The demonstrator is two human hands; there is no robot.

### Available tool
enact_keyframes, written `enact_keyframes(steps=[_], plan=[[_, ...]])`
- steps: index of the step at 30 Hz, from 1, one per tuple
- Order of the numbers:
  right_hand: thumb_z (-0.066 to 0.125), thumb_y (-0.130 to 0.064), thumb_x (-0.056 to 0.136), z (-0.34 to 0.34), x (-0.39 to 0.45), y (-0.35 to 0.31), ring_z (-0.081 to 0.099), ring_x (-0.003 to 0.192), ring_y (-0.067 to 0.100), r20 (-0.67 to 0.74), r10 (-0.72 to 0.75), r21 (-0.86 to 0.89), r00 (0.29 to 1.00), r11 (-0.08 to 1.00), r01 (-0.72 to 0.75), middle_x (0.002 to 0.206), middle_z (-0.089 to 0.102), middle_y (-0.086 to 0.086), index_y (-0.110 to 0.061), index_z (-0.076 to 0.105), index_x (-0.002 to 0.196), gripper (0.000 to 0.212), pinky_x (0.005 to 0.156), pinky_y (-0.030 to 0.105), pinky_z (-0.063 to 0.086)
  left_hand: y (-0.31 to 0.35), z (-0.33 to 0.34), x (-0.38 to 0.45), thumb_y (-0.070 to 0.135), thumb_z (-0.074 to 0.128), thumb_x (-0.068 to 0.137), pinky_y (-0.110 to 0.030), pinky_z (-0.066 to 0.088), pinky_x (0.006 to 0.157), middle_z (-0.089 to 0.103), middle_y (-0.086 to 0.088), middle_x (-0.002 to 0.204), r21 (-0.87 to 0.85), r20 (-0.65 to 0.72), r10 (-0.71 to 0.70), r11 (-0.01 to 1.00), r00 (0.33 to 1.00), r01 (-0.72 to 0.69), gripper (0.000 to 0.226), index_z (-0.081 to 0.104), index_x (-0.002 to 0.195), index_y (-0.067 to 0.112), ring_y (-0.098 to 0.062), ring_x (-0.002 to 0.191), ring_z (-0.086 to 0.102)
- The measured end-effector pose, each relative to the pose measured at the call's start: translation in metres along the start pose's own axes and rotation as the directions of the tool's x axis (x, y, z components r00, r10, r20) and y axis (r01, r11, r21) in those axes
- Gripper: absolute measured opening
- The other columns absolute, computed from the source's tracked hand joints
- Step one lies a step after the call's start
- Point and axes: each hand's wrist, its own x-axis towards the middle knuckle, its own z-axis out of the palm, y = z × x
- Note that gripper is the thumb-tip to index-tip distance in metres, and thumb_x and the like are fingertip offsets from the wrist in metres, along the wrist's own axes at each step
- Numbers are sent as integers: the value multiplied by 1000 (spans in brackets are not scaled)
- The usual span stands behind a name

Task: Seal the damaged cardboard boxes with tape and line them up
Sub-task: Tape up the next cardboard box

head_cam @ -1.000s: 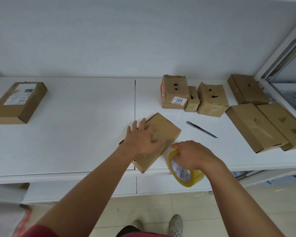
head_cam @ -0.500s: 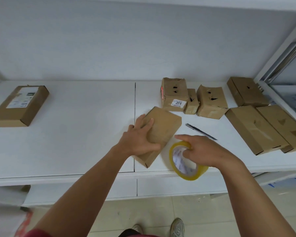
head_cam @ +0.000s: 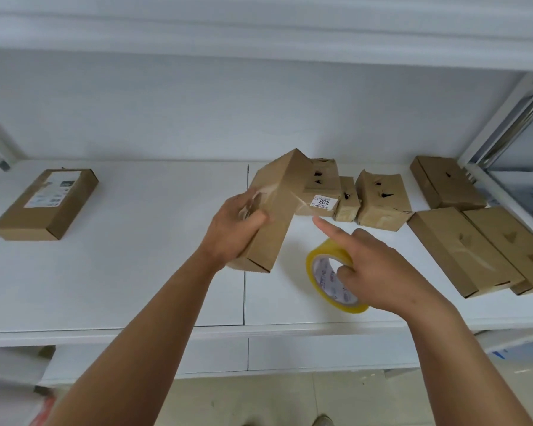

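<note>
The left hand (head_cam: 239,229) gripped a long brown cardboard box (head_cam: 277,210), fingers and thumb curled round its near left side, and held it tilted up off the white worktop (head_cam: 136,272), its long axis running from about seven o'clock at the low near end to one o'clock at the raised far end. A strip of clear tape (head_cam: 302,202) stretched taut across the box's upper face and off its right edge toward four o'clock, where the right hand (head_cam: 379,272) held the yellow tape roll (head_cam: 326,278), lower fingers hooked through the core and index finger pointing straight toward the strip. The roll thus lay just beside the box at its four o'clock, and the right hand was the nearer one to the free span of tape. As a judgement, the next move turned on that span: it had to be pressed down or broken along the right edge while the left hand kept the box steady. Other damaged boxes (head_cam: 382,198) sat beyond at one to three o'clock, and a labelled box (head_cam: 46,204) lay well apart at ten o'clock.
</note>
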Motion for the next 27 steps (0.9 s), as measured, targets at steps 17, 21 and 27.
enact_keyframes(steps=[17, 21, 27], plan=[[44, -29, 97, 36, 25, -7, 35, 71, 13, -54, -54, -176, 997, 983, 44, 92, 22, -4, -55, -7, 148, 77, 48, 26, 23, -23, 10, -5, 47, 42, 96, -38, 49, 94, 66, -16, 126, -428, 467, -135, 830, 874, 357, 54, 59, 133, 11, -31, 111, 64], [43, -41, 101, 47, 33, -5, 43, 88, 20, -32, -69, -205, 997, 977, 61, 114, 33, 2, -53, 4, 148, 62, 59, 31, 37, -23, 6, -2, 47, 59, 89, -38, 55, 90, 72, -7, 116, -224, 477, -160, 929, 864, 295, 46, 63, 125, 19, -25, 106, 69], [42, -39, 102, 66, 49, -11, 50, 111, 30, 71, -58, -205, 996, 976, 72, 140, 33, 5, -50, 11, 149, 57, 78, 37, 48, -29, 17, 4, 46, 73, 82, -24, 43, 57, 62, 6, 81, 324, 206, -205, 937, 957, 131, 31, 50, 83, 25, -14, 76, 64]])
